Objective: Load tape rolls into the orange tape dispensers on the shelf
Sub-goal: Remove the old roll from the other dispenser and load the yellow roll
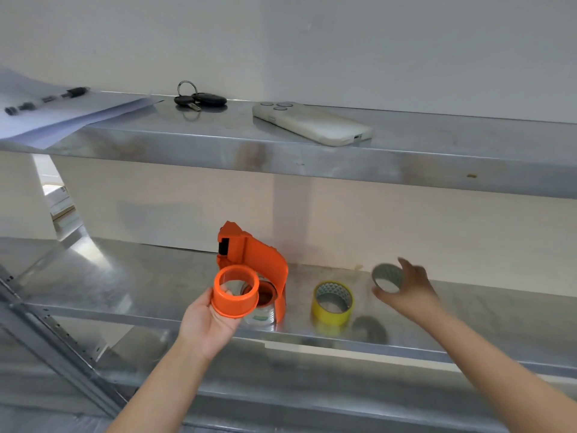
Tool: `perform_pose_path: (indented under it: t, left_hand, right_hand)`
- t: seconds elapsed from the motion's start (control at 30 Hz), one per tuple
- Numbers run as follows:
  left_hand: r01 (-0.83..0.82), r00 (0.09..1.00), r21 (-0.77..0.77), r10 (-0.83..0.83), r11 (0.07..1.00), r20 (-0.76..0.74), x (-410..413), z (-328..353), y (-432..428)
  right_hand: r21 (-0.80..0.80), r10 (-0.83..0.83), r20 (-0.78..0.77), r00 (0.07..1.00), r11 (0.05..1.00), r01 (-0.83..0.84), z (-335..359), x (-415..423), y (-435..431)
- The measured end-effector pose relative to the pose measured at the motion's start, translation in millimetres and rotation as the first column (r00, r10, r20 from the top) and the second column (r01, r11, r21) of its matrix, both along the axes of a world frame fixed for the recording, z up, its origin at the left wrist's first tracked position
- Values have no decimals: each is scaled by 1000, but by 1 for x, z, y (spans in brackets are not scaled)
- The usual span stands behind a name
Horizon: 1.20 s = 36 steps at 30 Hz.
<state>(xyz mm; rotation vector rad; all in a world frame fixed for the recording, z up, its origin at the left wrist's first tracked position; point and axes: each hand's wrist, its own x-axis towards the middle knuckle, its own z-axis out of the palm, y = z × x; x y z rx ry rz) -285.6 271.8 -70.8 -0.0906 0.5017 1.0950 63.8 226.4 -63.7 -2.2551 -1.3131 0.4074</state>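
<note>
L hand [208, 320] had its grip round an orange core ring [235, 290], just in front of the orange dispenser [254, 260]. R hand [409, 287] gripped a grey cardboard core [387, 278] above the shelf [125, 276]; yellow tape roll [332, 303] stood near its front edge.

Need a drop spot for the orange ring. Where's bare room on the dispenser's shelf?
Bare: lower shelf left of the orange dispenser, and the far right beyond the right hand. Crowded: between dispenser and yellow tape roll. The left hand holds the orange ring.
</note>
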Motion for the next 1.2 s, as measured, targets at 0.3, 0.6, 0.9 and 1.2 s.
perform_pose_path:
  t: [0.3,0.6,0.9,1.2]
  left_hand:
    - [-18,1000,-4,18,1000,-3,-7,3,1]
    - [-18,1000,3,18,1000,-22,-9,9,-1]
    - [-88,993,-1,87,996,-75,-35,15,-3]
    - [-100,991,-2,100,995,-89,-53,13,-2]
  right_hand:
    - [-86,-2,-1,1000,996,2,-68,19,-16]
    - [-4,187,344,920,980,-198,-62,-8,-6]
    - [-133,257,-49,965,956,-262,-69,-77,34]
    - [109,64,-228,972,993,-40,-40,-80,47]
